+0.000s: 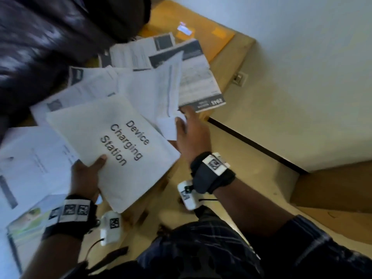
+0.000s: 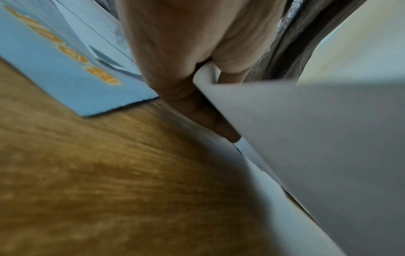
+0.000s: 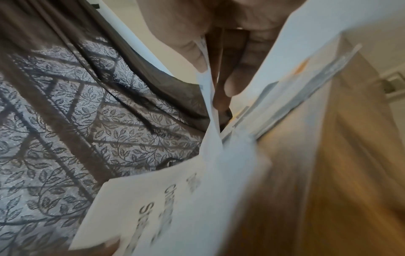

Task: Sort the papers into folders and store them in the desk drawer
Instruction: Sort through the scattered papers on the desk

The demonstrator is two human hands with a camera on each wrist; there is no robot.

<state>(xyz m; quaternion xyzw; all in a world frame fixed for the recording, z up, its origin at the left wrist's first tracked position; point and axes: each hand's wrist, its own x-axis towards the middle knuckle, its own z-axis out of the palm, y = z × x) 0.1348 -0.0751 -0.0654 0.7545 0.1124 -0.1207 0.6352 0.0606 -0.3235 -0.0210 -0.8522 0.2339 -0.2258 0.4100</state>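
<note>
Fingers: left hand [image 1: 85,176] pinches the "Device Charging Station" sheet [image 1: 112,150]; right hand [image 1: 191,135] grips loose papers [image 1: 153,93].
Filed: none visible.
Remaining: sorting, storing.

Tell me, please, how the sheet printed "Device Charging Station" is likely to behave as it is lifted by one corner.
The sheet probably flops: the left hand holds one corner, and its edge curls there. It looks light. It may catch the loose papers around it.

The left hand [image 2: 175,52] grips a white sheet [image 2: 317,138] by its edge, thumb beneath; below lies the wooden desk [image 2: 109,173]. A blue booklet [image 2: 54,60] rests on it at upper left; patterned fabric [image 2: 285,43] hangs behind.
</note>
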